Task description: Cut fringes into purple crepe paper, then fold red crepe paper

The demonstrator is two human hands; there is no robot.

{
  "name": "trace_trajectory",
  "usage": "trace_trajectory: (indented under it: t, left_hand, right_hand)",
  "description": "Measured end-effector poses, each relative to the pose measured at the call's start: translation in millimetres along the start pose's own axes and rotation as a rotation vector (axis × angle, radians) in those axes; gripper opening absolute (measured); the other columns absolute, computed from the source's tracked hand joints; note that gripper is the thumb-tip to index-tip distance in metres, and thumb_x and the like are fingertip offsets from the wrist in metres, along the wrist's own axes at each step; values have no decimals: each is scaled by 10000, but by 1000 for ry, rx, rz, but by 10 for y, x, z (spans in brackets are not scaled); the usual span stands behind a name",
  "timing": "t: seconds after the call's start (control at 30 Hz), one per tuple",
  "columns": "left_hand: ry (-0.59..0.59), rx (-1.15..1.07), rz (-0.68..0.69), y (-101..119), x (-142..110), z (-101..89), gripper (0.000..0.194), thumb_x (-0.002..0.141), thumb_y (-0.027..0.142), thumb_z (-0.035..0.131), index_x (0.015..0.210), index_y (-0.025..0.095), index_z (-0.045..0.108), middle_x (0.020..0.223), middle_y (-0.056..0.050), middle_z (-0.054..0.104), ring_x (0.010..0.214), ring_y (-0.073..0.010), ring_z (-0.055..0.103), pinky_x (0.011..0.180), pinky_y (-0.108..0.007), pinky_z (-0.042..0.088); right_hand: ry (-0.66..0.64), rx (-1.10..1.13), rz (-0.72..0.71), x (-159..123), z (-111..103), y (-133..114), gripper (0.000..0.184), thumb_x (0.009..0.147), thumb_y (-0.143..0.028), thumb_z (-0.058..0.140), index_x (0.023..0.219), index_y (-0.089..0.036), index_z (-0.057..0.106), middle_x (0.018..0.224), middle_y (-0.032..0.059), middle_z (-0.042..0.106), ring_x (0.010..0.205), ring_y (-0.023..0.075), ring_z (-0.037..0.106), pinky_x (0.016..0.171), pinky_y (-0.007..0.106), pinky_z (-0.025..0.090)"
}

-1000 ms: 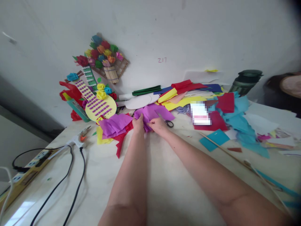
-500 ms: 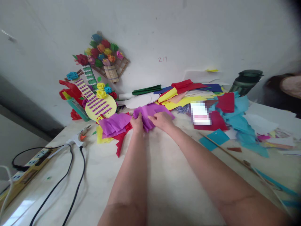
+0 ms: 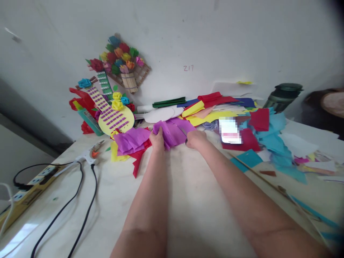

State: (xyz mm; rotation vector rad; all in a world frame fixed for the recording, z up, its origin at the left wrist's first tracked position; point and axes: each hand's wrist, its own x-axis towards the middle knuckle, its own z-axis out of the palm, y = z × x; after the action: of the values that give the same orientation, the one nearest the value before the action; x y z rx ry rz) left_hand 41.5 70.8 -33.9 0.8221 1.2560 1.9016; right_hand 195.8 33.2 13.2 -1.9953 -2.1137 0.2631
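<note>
While lying at the table's left edge, power strip (image 3: 32,184) with black cables (image 3: 80,200). Further right, paper guitar (image 3: 113,116) leaning on the wall. Left hand (image 3: 157,139) closed, pinching the purple crepe paper (image 3: 172,130) at mid-table. Just beside, right hand (image 3: 195,139) closed around scissors (image 3: 184,133), blade touching the purple sheet. Beyond, mixed coloured paper scraps (image 3: 258,125), then a dark green bottle (image 3: 283,95) far right.

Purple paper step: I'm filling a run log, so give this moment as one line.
left hand: grips purple paper | right hand: closed on scissors, blade at the paper | table: paper scraps
</note>
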Motion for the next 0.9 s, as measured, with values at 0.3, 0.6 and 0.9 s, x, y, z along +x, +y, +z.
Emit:
trace_trajectory:
  t: [0.3, 0.6, 0.9]
  left_hand:
    - [5, -49, -24, 34, -14, -3, 221, 666, 279, 664, 818, 120, 634, 713, -39, 622, 692, -155, 607, 699, -286, 487]
    - [32, -109, -167, -17, 8, -8, 242, 658, 299, 692, 806, 116, 638, 740, -66, 627, 785, -203, 634, 741, -337, 511]
    - [-9, -208, -174, 70, -65, -3, 203, 677, 249, 678, 815, 109, 624, 749, -66, 633, 739, -189, 638, 748, -360, 518]
  right_hand:
    - [-300, 179, 184, 44, -319, 291, 101, 644, -217, 660, 641, -119, 637, 565, 79, 624, 465, 139, 546, 448, 243, 389]
    - [-329, 849, 18, -1, -397, 489, 207, 651, -294, 717, 755, -135, 637, 633, 48, 651, 468, 79, 492, 363, 189, 267]
    - [-468, 1072, -183, -34, -325, 320, 261, 665, -288, 723, 850, -140, 613, 541, -26, 551, 425, 53, 465, 332, 162, 281]
